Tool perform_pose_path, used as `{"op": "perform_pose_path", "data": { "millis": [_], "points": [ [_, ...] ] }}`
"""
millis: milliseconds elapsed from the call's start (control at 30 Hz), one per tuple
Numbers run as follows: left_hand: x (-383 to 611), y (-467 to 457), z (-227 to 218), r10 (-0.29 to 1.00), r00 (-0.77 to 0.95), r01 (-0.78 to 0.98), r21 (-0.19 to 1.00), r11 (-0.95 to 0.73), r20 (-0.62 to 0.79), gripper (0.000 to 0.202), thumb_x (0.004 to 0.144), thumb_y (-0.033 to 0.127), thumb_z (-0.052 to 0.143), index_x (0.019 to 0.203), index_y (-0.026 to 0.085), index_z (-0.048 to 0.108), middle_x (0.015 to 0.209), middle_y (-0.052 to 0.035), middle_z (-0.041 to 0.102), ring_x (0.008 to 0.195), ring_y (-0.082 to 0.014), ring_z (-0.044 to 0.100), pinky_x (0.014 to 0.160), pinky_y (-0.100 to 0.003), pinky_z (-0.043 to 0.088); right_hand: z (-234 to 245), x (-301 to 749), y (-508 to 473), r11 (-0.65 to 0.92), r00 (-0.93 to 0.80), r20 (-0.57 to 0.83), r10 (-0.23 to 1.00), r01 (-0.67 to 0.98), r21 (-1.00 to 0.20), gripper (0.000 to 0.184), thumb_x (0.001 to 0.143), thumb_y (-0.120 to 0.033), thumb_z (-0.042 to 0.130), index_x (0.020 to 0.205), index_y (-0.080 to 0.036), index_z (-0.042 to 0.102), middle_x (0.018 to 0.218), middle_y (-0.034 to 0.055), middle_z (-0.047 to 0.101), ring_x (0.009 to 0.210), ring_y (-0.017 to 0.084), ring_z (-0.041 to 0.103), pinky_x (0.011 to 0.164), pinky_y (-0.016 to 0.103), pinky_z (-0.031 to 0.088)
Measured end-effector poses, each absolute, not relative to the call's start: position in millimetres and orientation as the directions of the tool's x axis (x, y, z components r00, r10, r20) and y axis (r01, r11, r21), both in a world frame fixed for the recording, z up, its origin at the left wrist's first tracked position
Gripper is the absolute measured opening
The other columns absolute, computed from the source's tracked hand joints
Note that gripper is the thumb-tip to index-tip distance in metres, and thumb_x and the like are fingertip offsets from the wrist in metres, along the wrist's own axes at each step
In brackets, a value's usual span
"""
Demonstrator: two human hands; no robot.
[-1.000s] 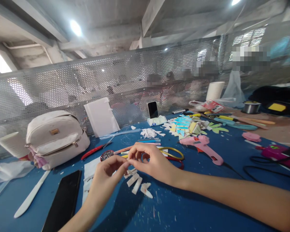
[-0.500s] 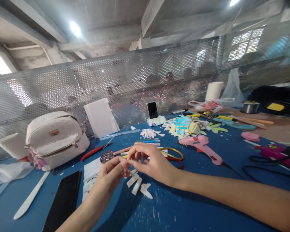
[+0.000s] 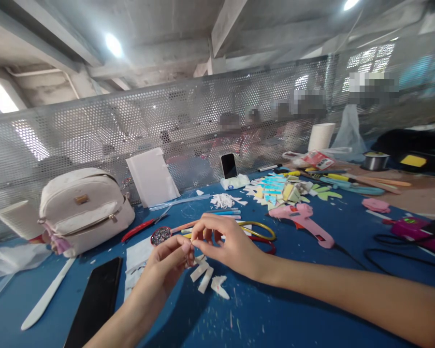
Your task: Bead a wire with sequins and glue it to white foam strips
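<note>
Both my hands meet over the middle of the blue table, fingertips together. My left hand [image 3: 170, 263] is closed in a pinch, thumb against forefinger. My right hand [image 3: 226, 241] pinches from the other side, its fingertips touching those of the left. Whatever sits between them is too small or hidden to make out. Just below lie several pale cut strips [image 3: 205, 279] and a whitish notched scrap [image 3: 220, 286]. Behind my right hand, scissors with yellow and red loop handles [image 3: 268, 232] show in part. A round dish of dark glitter [image 3: 161, 235] is beyond my left hand.
A pink glue gun [image 3: 302, 220] lies right, its cord trailing. Coloured cut pieces [image 3: 279, 188] are heaped behind it. At left are a white backpack [image 3: 87, 208], a black phone [image 3: 96, 299], a white plastic knife [image 3: 47, 295] and red-handled snips [image 3: 141, 228]. Perforated metal screen [image 3: 188, 121] stands behind.
Both hands keep nearly the same place and pinch; the left fingers shift very slightly. The things on the table have not moved.
</note>
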State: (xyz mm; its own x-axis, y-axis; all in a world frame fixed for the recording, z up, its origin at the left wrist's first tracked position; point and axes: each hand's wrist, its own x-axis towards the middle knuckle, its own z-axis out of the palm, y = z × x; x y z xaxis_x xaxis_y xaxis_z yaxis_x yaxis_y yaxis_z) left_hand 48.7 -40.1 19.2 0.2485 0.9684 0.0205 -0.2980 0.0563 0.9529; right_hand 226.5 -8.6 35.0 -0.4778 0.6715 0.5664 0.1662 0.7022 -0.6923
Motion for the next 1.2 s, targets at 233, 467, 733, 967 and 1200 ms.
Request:
{"op": "perform_pose_path", "data": {
  "millis": [233, 467, 733, 967, 1200],
  "points": [
    [46.5, -42.3, 21.1, 0.981, 0.181, -0.18, 0.983, -0.034, 0.067, 0.026, 0.075, 0.038, 0.077, 0.069, 0.016, 0.066, 0.067, -0.0012, 0.054, 0.068, -0.014, 0.049, 0.069, -0.024, 0.041, 36.8, 226.9, -9.3, 0.677, -0.471, 0.55, 0.689, 0.148, -0.721, 0.007, 0.085, -0.014, 0.06, 0.082, -0.02, 0.062, 0.083, -0.0017, 0.063, 0.069, 0.01, 0.056, 0.061, 0.023, 0.042],
    [44.6, -41.9, 25.3, 0.981, 0.105, -0.007, 0.986, -0.166, 0.166, 0.027, 0.079, 0.039, 0.072, 0.069, 0.015, 0.064, 0.067, -0.0011, 0.057, 0.069, -0.0147, 0.05, 0.066, -0.023, 0.038, 35.9, 226.7, -7.2, 0.659, -0.467, 0.534, 0.705, 0.153, -0.736, 0.004, 0.085, -0.016, 0.061, 0.083, -0.019, 0.064, 0.083, -0.0007, 0.065, 0.069, 0.011, 0.056, 0.061, 0.023, 0.042],
    [40.3, -39.2, 28.7, 0.958, 0.138, 0.181, 0.944, -0.275, 0.252, 0.022, 0.082, 0.034, 0.067, 0.07, 0.016, 0.064, 0.067, -0.0009, 0.059, 0.068, -0.0164, 0.055, 0.063, -0.023, 0.042, 36.9, 226.4, -5.9, 0.644, -0.473, 0.509, 0.719, 0.178, -0.744, 0.005, 0.084, -0.016, 0.061, 0.083, -0.019, 0.065, 0.086, -0.0001, 0.067, 0.073, 0.012, 0.059, 0.063, 0.024, 0.044],
    [41.2, -44.4, 16.2, 0.941, 0.177, 0.353, 0.874, -0.333, 0.287, 0.019, 0.086, 0.029, 0.06, 0.071, 0.017, 0.063, 0.07, -0.0019, 0.062, 0.071, -0.0186, 0.058, 0.068, -0.026, 0.044, 29.3, 231.7, -8.5, 0.573, -0.524, 0.399, 0.753, 0.223, -0.788, 0.005, 0.085, -0.018, 0.062, 0.083, -0.019, 0.066, 0.085, 0.0005, 0.068, 0.074, 0.013, 0.06, 0.058, 0.023, 0.041],
    [49.6, -71.5, -18.6, 0.794, 0.469, 0.565, 0.56, -0.606, 0.386, 0.015, 0.089, 0.011, 0.051, 0.081, 0.017, 0.061, 0.078, -0.006, 0.066, 0.074, -0.02, 0.06, 0.069, -0.03, 0.045, -8.0, 262.5, -27.9, 0.599, -0.696, 0.25, 0.673, 0.316, -0.735, 0.016, 0.08, -0.007, 0.065, 0.089, -0.02, 0.066, 0.086, -0.0013, 0.068, 0.074, 0.012, 0.059, 0.064, 0.022, 0.042]
  ]
}}
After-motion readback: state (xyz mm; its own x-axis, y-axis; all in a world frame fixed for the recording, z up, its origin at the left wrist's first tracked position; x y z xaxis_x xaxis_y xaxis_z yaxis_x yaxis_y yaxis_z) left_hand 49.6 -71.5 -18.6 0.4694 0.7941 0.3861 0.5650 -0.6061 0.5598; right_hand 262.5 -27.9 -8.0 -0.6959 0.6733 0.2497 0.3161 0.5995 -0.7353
